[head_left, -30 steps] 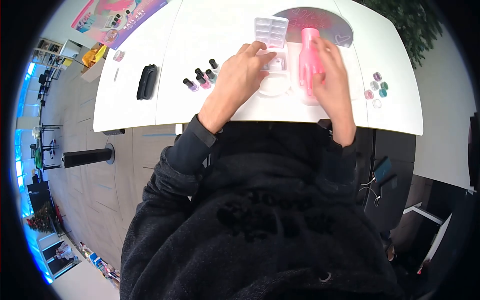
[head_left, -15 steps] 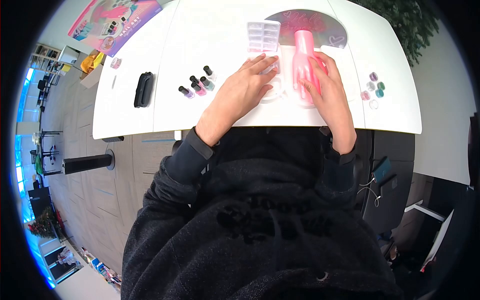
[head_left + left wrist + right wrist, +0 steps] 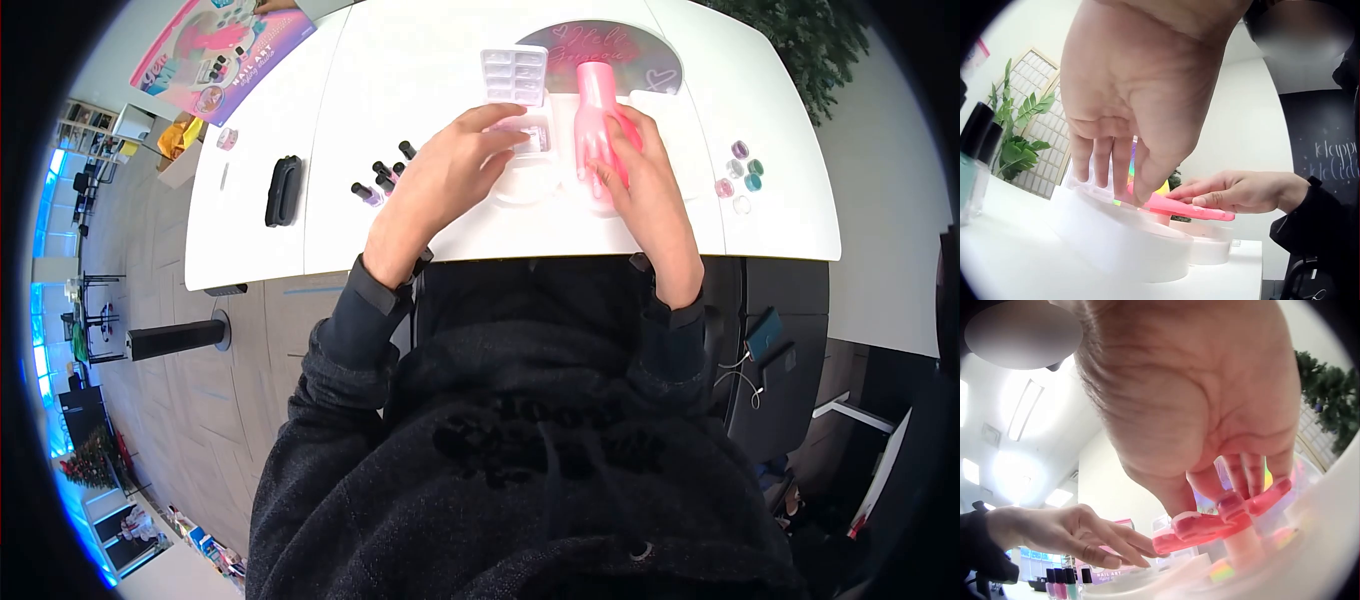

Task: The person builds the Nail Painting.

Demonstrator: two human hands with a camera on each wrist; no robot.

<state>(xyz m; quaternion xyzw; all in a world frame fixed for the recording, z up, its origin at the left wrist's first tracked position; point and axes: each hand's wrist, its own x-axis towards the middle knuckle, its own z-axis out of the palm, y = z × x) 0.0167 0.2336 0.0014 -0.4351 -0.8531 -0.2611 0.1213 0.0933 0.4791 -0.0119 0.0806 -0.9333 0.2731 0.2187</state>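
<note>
A pink model hand (image 3: 597, 120) stands on a white base (image 3: 528, 183) in the head view. My right hand (image 3: 645, 165) rests on it with fingers spread, the thumb lying across its fingers. In the right wrist view the pink plastic fingers (image 3: 1194, 530) show under my palm. To the left, my left hand (image 3: 440, 170) is over the base's small compartment (image 3: 537, 139), which has small pieces inside. Its fingers (image 3: 1105, 161) reach straight down there in the left wrist view, with the thumb apart. A clear lid (image 3: 514, 72) divided into cells stands up behind that compartment.
Nail polish bottles (image 3: 366, 193) stand left of my left hand, partly hidden by it. Farther left lies a black case (image 3: 284, 190). Small glitter pots (image 3: 738, 168) sit on the right. Behind the model hand is an oval backboard (image 3: 655, 55); a printed box (image 3: 215, 55) stands back left.
My left hand has lifted slightly and drawn left, its fingers less flat over the compartment. The right hand has settled onto the pink model hand. The whole scene has shifted a little left in view.
</note>
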